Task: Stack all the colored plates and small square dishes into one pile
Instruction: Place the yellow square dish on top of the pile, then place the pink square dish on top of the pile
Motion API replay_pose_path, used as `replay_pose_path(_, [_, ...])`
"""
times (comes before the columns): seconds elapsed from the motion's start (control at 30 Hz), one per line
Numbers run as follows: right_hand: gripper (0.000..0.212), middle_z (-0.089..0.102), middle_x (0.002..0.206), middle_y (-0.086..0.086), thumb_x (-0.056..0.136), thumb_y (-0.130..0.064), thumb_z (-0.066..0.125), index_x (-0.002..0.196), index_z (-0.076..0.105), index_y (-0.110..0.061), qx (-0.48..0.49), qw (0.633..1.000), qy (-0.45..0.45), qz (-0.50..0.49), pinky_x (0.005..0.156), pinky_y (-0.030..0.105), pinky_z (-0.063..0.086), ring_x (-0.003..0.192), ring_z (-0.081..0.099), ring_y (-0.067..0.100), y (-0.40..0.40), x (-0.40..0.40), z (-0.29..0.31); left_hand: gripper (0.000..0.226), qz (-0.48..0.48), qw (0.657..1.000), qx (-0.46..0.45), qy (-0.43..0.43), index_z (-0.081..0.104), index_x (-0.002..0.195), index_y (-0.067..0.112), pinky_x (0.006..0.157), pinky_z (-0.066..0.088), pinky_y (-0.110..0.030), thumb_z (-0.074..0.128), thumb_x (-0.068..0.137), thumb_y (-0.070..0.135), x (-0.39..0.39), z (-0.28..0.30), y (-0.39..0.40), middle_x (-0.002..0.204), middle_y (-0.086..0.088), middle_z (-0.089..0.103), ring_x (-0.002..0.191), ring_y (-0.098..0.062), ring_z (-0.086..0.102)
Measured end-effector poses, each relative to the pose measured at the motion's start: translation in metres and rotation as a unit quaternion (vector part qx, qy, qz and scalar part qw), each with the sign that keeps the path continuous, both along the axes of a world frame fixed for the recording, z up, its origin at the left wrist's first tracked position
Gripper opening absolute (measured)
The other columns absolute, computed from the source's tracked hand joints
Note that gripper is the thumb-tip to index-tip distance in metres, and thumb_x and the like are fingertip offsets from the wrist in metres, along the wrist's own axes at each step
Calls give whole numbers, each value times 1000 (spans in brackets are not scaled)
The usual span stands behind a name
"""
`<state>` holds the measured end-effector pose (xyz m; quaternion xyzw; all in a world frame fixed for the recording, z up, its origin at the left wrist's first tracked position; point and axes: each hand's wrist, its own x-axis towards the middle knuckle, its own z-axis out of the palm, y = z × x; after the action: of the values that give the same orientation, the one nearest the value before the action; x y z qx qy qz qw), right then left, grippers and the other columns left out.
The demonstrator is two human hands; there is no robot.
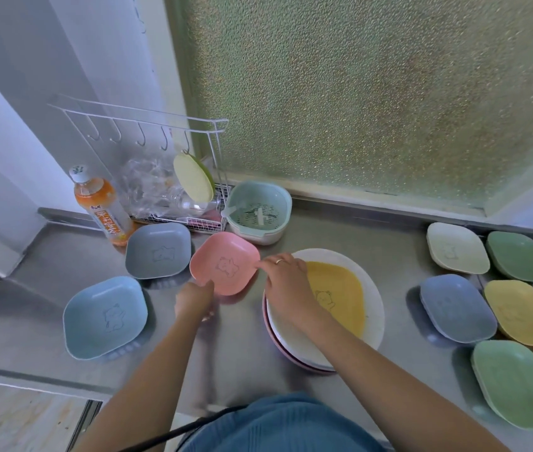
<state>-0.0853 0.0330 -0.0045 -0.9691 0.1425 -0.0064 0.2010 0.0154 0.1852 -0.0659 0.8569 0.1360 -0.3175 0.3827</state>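
A pink square dish (224, 262) is held a little above the steel counter between both hands. My left hand (193, 300) grips its near left edge and my right hand (286, 280) pinches its right corner. Under my right forearm sits a pile of round plates (372, 305), white on top with pink rims below, and a yellow square dish (340, 291) lies in it. A grey square dish (158, 249) and a light blue one (105, 316) rest on the counter to the left.
Several square dishes in cream (456, 247), green (519, 256), blue (457, 308), yellow (523, 311) and green (516, 386) lie at the right. A drink bottle (102, 207), a wire rack (174, 190) and a pale green strainer basket (258, 212) stand at the back.
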Motion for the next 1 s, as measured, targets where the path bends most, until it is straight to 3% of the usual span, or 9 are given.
replay_pose_path(0.1, [48, 54, 135, -2, 88, -5, 42, 130, 53, -24, -4, 999, 39, 28, 102, 39, 21, 126, 37, 21, 8, 9, -2, 36, 34, 998, -54, 8, 46, 109, -7, 38, 51, -28, 56, 81, 14, 13, -2, -6, 83, -25, 64, 45, -27, 58])
replay_pose_path(0.2, [45, 55, 134, 0, 89, -6, 41, 129, 54, -22, -11, 997, 65, 30, 102, 39, 21, 125, 38, 22, 10, 15, -4, 30, 33, 998, -49, 19, 30, 104, 3, 25, 43, -24, 51, 83, 0, 16, 4, -11, 100, -31, 62, 49, -27, 58])
replay_pose_path(0.43, [38, 59, 128, -2, 92, -13, 42, 125, 58, -22, -14, 1000, 17, -17, 97, 41, 27, 122, 43, 23, 4, 26, -12, 43, 48, 997, -51, -12, 35, 125, 4, 35, 48, -27, 37, 82, 5, 20, 0, -4, 104, -29, 63, 52, -31, 64])
replay_pose_path(0.57, [32, 64, 120, -3, 94, -22, 42, 121, 59, -25, -39, 995, -45, -78, 99, 40, 22, 120, 45, 21, -4, 31, -8, 36, 27, 995, -78, -56, 46, 116, -2, 42, 45, -25, 38, 83, 9, 16, 12, 1, 99, -26, 62, 52, -26, 58])
replay_pose_path(0.63, [30, 67, 114, -1, 96, -29, 40, 120, 58, -26, 10, 990, -40, -133, 99, 40, 25, 117, 48, 22, -8, 35, -3, 33, 10, 992, -91, -85, 48, 114, -1, 43, 43, -26, 41, 84, 12, 14, 20, 3, 98, -23, 61, 57, -27, 57])
replay_pose_path(0.77, [31, 64, 116, 0, 95, -34, 41, 118, 54, -18, 284, 929, -48, -234, 85, 33, 41, 108, 57, 20, -20, 38, 7, 33, -26, 986, -122, -113, 47, 119, -1, 44, 44, -28, 43, 88, 9, 6, 39, -2, 76, -6, 54, 50, -23, 52])
replay_pose_path(0.93, [27, 62, 110, 5, 94, -20, 44, 118, 55, -16, 293, 922, -55, -247, 81, 34, 43, 99, 57, 23, -32, 21, 10, 36, -34, 978, -138, -153, 50, 123, 2, 47, 44, -26, 39, 89, 8, -5, 57, -9, 81, -4, 55, 60, -15, 52])
replay_pose_path(1.0, [21, 64, 90, 7, 94, -17, 41, 106, 58, -18, 342, 904, -80, -243, 70, 31, 44, 80, 58, 23, -34, 14, 10, 38, -53, 973, -144, -170, 51, 125, 4, 47, 45, -26, 39, 89, 8, -12, 66, -18, 89, -9, 58, 62, -15, 53])
